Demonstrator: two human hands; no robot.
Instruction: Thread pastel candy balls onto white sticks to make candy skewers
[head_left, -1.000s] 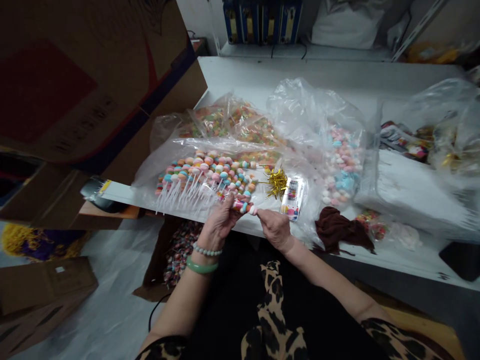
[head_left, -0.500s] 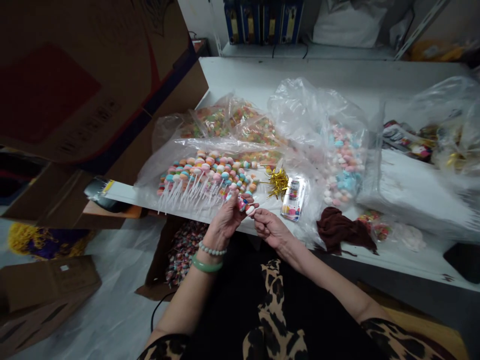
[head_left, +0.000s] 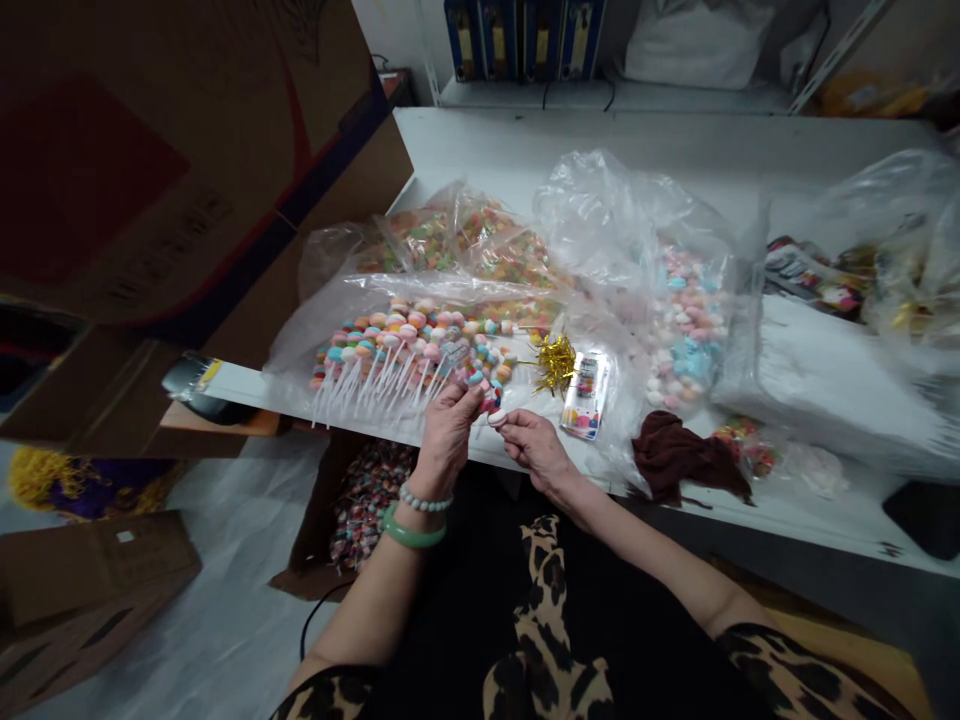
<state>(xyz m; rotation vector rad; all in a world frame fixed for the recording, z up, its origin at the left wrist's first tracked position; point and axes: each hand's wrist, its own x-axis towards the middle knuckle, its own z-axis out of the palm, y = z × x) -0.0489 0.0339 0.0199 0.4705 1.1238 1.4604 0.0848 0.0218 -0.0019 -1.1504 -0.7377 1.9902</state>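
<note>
The short stick of pastel round candies was held just over the near edge of the white counter, between the two hands. The left hand had its fingers curled closed around the stick's upper part, while the right hand, at its 3 o'clock, pinched the white candy at the stick's lower end between thumb and forefinger. On the left wrist sat a pale bead bracelet and, just below it, a smooth green bangle. At 11 o'clock from the hands lay a clear plastic bag of pastel candy sticks, the white sticks pointing toward the counter's edge. At 1 o'clock lay a bundle of shiny gold twist ties, with a small printed flat packet just beside it. Further toward 3 o'clock lay a crumpled dark brown cloth, and at 2 o'clock a clear bag of pink and blue candies. A large brown cardboard box stood at 10 o'clock.
</note>
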